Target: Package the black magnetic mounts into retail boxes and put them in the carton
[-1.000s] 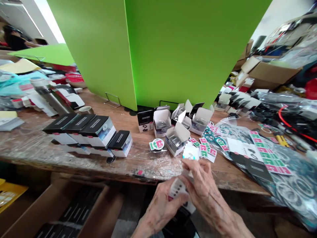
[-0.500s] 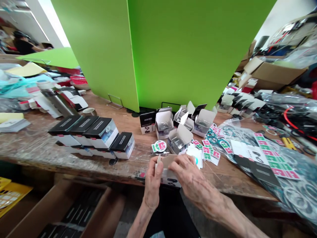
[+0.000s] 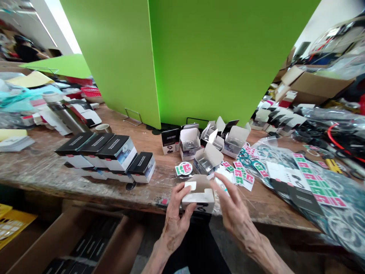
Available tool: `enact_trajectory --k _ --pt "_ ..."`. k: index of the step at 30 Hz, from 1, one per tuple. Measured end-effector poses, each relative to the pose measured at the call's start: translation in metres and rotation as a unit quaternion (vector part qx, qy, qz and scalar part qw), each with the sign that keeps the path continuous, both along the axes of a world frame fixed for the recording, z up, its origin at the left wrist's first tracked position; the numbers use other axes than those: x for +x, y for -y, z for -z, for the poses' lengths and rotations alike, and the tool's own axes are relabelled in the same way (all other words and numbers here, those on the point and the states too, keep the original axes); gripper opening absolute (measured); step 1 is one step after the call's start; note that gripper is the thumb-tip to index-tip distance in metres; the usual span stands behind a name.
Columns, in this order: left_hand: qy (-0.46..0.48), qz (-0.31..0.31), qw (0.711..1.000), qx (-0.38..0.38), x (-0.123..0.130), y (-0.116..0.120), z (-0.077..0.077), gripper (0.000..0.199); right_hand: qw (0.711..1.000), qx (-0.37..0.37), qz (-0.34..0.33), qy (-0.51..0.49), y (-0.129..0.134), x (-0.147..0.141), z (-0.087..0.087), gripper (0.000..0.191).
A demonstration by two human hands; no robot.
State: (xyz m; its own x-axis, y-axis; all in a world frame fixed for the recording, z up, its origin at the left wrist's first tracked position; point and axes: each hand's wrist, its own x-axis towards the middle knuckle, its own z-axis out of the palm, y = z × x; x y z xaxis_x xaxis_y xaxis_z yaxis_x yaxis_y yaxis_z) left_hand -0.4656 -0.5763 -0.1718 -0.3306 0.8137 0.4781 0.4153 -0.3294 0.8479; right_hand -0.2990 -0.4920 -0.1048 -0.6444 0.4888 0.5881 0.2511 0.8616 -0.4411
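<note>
My left hand (image 3: pixel 176 213) grips a small white cardboard box (image 3: pixel 198 198) at the front edge of the workbench. The box's top flaps stand up, and a black ring-shaped print shows on its front. Just right of the box, my right hand (image 3: pixel 235 209) has its fingers stretched out and apart, near the right flap. Its fingertips are over a white paper piece (image 3: pixel 225 173) on the bench. Beyond the held box stands an open box (image 3: pixel 207 161) with clear plastic inside. A round pink-and-green sticker (image 3: pixel 184 168) lies to the left of that one.
Closed black-and-white boxes (image 3: pixel 114 150) are stacked at left, near a steel flask (image 3: pixel 64 114) and a cup (image 3: pixel 103 128). Green panels (image 3: pixel 228 57) rise behind. Bagged teal rings (image 3: pixel 339 220) and sticker sheets lie right. A carton (image 3: pixel 114 243) of boxes sits below left.
My right hand has come off the box flaps and moved right, its fingers spreading. The box has tilted so its opening shows, while my left hand has kept hold of it.
</note>
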Motion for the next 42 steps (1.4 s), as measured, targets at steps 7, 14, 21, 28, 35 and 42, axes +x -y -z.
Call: enact_trajectory --k 7,14,21,28,35,42 --pt "-0.048 0.037 0.998 -0.013 -0.005 -0.001 -0.011 0.038 0.840 -0.514 -0.142 -0.104 -0.007 -0.006 -0.002 0.055" --pt "0.035 0.079 0.993 -0.077 -0.009 -0.003 -0.027 0.049 0.969 -0.242 -0.048 0.010 -0.003 0.003 -0.006 0.022" --pt "0.009 0.077 0.993 -0.094 -0.007 -0.005 -0.036 0.047 0.935 -0.329 -0.026 0.128 -0.024 -0.005 -0.030 0.019" --pt "0.063 0.081 0.990 -0.100 -0.005 -0.003 -0.039 0.048 0.956 -0.252 0.013 0.149 -0.031 -0.002 -0.029 0.021" --pt "0.345 -0.029 0.913 -0.216 -0.024 0.003 -0.049 0.041 0.965 0.043 -0.134 0.223 0.009 0.029 -0.024 0.074" --pt "0.277 0.023 0.930 -0.241 -0.020 0.034 -0.040 0.071 0.995 0.039 -0.040 0.079 0.044 0.008 0.013 0.039"
